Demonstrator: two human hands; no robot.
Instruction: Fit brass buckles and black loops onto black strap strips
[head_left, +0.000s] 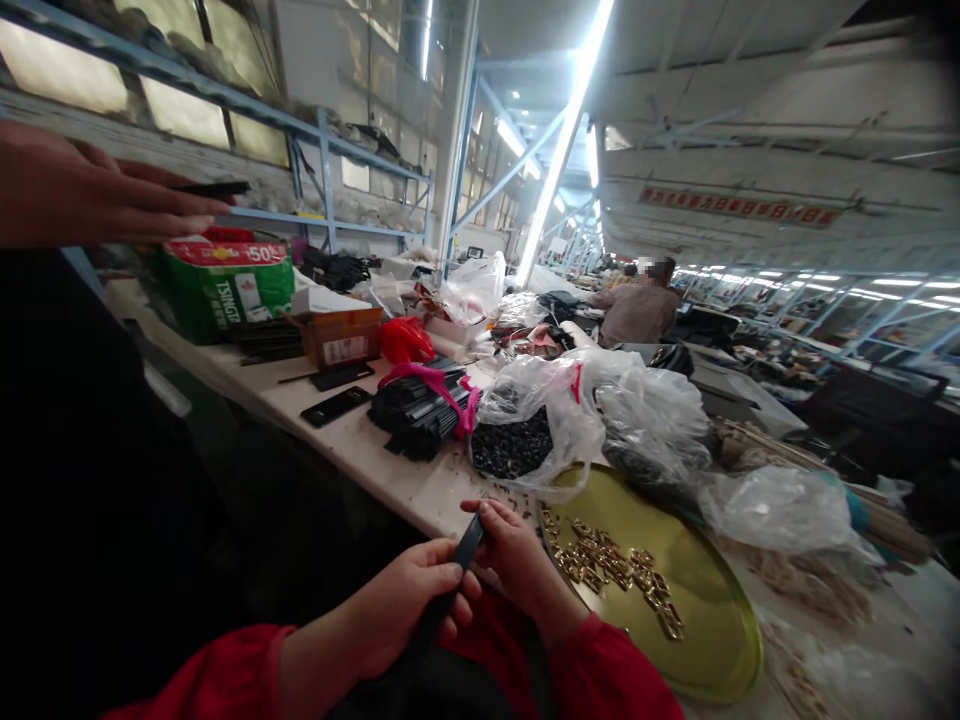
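A dark strap runs between my two hands in front of the table edge. My left hand is closed around it, thumb on top. The fingers of my right hand pinch its upper end. Just right of my right hand lies a round gold tray with many small gold buckles spread on it. Beyond my hands, an open clear plastic bag holds small black pieces. Left of the bag sits a bundle of black strips tied with a pink band.
At the left, another person's hand holds a dark flat piece. A phone, a cardboard box, a red plastic bag and a green package stand along the table. Plastic bags lie right. Someone sits farther back.
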